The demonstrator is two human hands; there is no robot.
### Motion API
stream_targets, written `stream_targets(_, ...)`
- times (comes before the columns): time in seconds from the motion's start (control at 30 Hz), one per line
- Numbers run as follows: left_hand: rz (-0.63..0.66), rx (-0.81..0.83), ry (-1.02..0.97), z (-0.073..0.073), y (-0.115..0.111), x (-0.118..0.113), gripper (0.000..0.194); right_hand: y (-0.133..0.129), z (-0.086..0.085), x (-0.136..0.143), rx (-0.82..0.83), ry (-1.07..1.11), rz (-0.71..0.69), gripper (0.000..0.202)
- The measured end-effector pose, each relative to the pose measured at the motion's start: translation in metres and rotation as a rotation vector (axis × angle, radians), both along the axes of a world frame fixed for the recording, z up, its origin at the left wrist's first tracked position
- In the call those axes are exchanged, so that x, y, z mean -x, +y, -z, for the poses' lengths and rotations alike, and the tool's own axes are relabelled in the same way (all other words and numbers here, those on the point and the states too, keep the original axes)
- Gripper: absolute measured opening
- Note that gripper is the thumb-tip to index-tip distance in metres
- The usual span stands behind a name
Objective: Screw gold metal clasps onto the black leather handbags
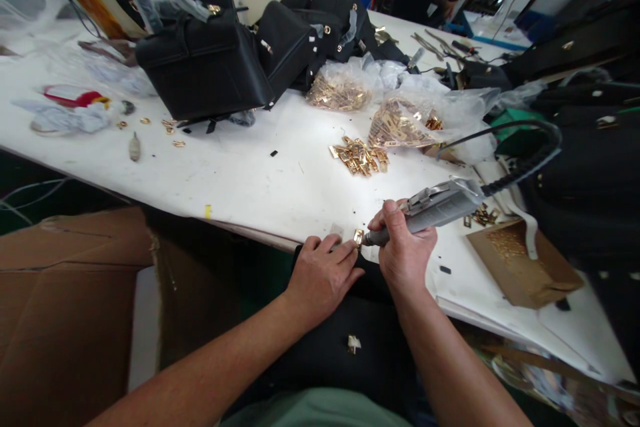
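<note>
The worktop (240, 173) shows a bare stretch left of the gold pile (361, 157), passable from its front edge up to the black bags (205, 63), while plastic bags (405, 121) behind the pile and an open box (523, 263) at right obstruct passage.

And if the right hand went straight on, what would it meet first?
The grey power tool in the right hand would likely meet the small gold plate, then the left hand; exact depth is unclear.
</note>
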State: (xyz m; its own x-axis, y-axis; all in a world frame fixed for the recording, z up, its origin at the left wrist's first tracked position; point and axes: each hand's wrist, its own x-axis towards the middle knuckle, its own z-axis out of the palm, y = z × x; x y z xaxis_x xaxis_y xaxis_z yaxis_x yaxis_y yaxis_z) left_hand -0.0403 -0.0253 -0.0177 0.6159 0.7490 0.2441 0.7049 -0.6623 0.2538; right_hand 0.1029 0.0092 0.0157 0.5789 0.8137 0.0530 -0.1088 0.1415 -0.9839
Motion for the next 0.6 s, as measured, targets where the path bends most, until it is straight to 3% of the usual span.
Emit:
stream_targets(0.3,-0.005,0.006,0.0,0.0013,-0.0005,0.0003,0.03,-0.0062,-0.001,0.003,0.045,-0.116,-0.119,0.034)
stream_targets(0.6,-0.015,0.007,-0.012,0.005,-0.0007,-0.0001,0.031,0.0036,-0.0102,0.0039,0.155,-0.345,-0.283,0.031)
